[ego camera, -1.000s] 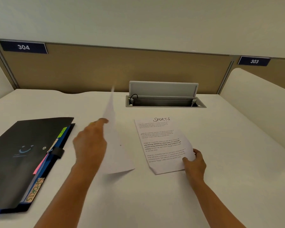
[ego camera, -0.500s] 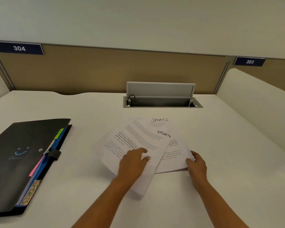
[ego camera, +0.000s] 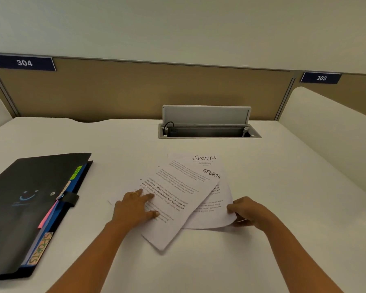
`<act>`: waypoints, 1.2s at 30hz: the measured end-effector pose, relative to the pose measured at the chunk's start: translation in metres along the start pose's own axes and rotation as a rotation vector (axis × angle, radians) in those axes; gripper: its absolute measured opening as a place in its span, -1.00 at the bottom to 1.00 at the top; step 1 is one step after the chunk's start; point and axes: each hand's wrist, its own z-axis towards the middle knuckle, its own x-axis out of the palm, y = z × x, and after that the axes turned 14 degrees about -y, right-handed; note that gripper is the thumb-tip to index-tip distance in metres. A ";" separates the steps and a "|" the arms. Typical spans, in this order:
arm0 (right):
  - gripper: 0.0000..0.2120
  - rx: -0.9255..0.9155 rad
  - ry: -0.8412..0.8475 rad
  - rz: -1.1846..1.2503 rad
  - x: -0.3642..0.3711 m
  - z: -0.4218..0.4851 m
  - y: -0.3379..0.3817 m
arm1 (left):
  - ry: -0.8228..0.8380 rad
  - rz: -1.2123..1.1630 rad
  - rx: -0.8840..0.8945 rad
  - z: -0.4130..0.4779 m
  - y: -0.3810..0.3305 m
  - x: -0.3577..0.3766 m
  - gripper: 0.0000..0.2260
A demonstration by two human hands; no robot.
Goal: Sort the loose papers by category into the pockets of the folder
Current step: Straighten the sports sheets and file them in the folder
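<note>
view: head, single | from: above near edge of the desk [ego camera: 283, 187] | faces: forward and down, toward the cable box [ego camera: 207, 132] | range: near | centre: papers [ego camera: 178, 193] just before cable box

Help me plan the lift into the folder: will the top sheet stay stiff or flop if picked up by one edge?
Probably floppy: the lower sheet curls up where the right hand pinches its corner. Likely light and prone to slide, since the top sheet lies askew on the smooth desk with only the left hand pressing it flat.
</note>
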 end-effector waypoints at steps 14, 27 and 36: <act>-0.65 -0.145 0.290 -0.207 0.013 0.000 0.021 | -0.038 0.010 -0.050 -0.023 -0.050 -0.002 -0.47; -0.53 -0.244 -0.088 -0.272 0.015 0.029 0.035 | -0.125 -0.190 -0.227 -0.015 -0.027 0.010 -0.25; -0.67 -0.234 -0.046 0.070 0.070 0.019 0.030 | -0.122 -0.301 -0.249 -0.014 -0.034 0.004 -0.30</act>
